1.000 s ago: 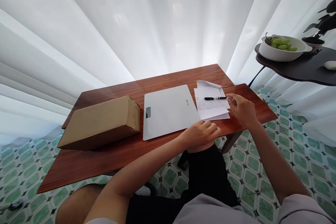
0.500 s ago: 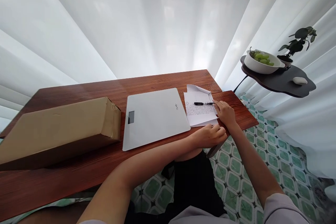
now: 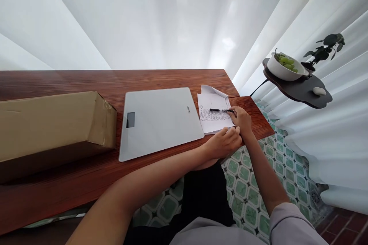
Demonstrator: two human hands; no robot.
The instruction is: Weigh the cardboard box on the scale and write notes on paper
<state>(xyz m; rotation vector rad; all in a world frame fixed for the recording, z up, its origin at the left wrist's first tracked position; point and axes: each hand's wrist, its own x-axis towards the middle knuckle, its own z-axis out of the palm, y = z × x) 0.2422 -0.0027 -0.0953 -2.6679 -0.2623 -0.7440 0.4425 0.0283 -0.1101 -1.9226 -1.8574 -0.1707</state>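
Though apart earlier, hands adjacent.

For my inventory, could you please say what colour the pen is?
The pen is mostly black with a paler middle, clearest in the head view.

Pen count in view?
1: a black pen, over the written paper, its right end at the fingers of the right hand. Any under the paper or behind the box would be hidden.
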